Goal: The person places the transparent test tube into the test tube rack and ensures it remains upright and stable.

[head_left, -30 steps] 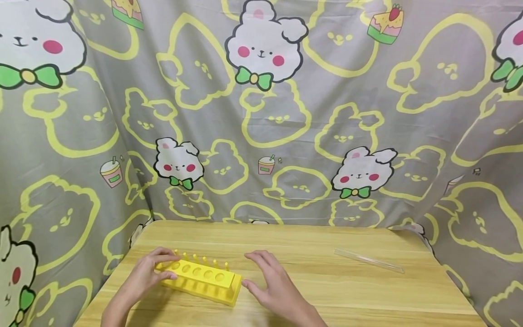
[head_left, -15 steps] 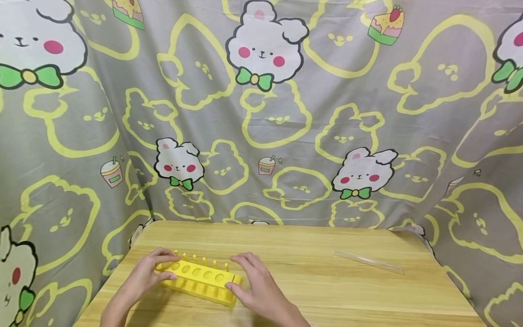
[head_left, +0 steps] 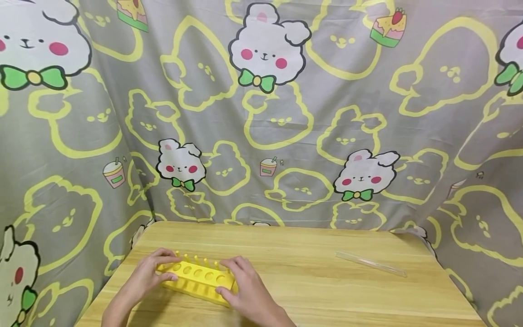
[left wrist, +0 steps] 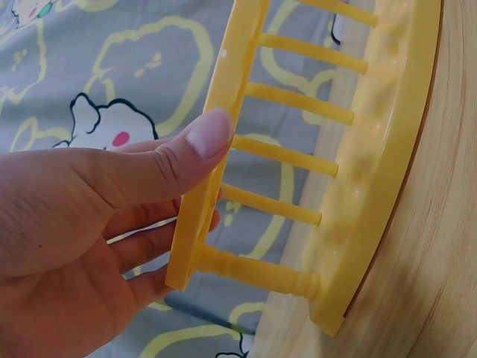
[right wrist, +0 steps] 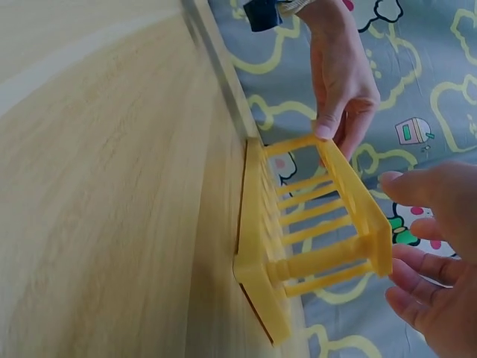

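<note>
A yellow test tube rack (head_left: 198, 274) stands on the wooden table, with a row of round holes in its top plate and several pegs along the far side. My left hand (head_left: 145, 274) grips the left end of the top plate, thumb on the near edge and fingers behind; the left wrist view shows the thumb (left wrist: 210, 134) pressed on it. Around the rack's right end is my right hand (head_left: 249, 288). In the right wrist view its thumb (right wrist: 406, 186) and fingers are spread beside the top plate, with a small gap visible.
A clear, slender tube (head_left: 371, 264) lies at the right of the wooden table (head_left: 310, 295). Behind and at both sides hangs a grey curtain (head_left: 229, 118) printed with cartoon animals.
My right hand has moved left, from beside the rack to around its right end. My left hand keeps its grip, and the rack stays in place. The view has shifted slightly.
</note>
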